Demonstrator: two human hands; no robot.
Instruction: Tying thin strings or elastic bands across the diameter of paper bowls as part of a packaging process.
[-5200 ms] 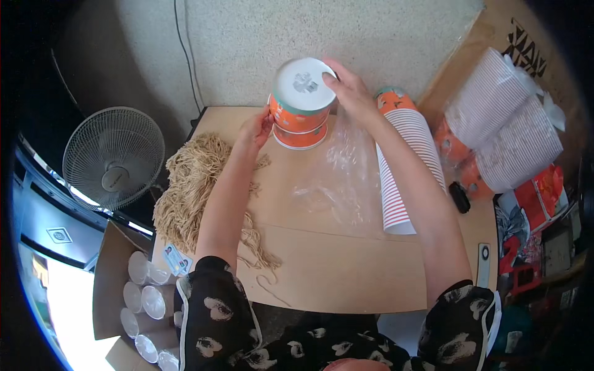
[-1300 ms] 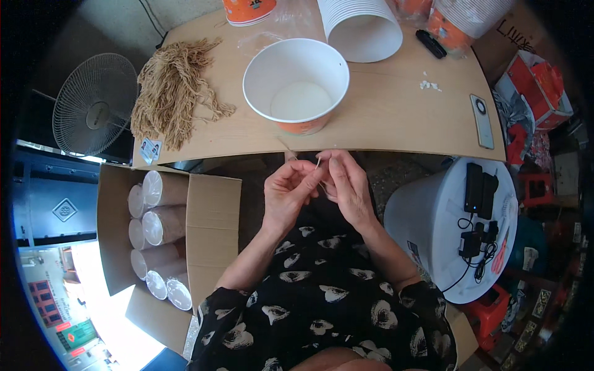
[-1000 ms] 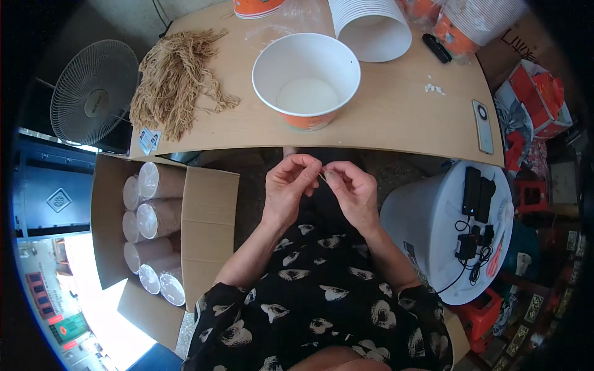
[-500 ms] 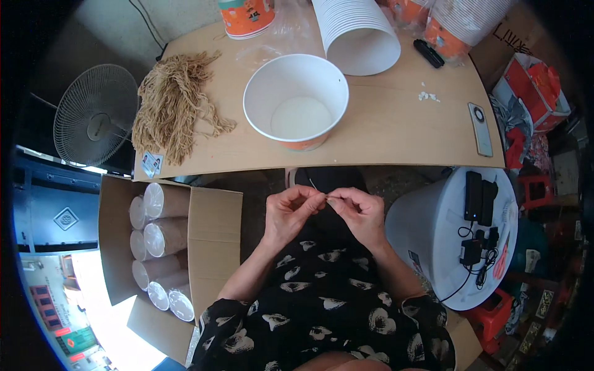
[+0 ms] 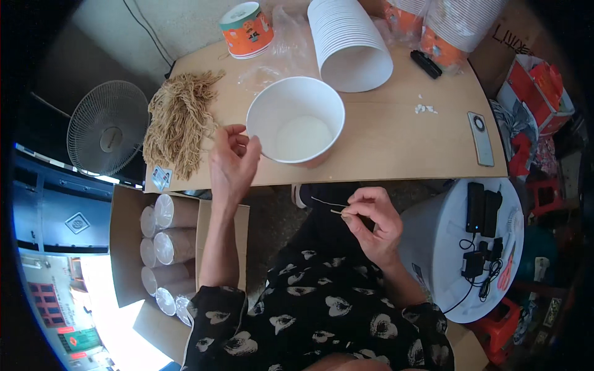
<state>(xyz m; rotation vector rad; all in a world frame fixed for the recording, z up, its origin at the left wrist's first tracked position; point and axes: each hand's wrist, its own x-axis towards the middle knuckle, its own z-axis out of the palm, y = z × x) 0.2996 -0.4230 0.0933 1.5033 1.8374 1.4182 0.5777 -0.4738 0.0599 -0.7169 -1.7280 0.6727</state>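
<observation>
Strong light at lower left: bright opening blown out to white, detail lost. Table in soft, even light, shadows faint. Bowl clear, inside gently shaded. Glints on plastic film. Fan against deep gloom; floor below table dark. Lower right dim, small detail murky. Right hand fairly sharp; its thread just a thin pale line. Fisheye bows table's front edge; corners black, blue fringe along left rim.

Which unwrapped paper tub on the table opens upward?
The open tub nearest the table's front edge; the back-left tub stands upside down, the long stack lies on its side.
</observation>
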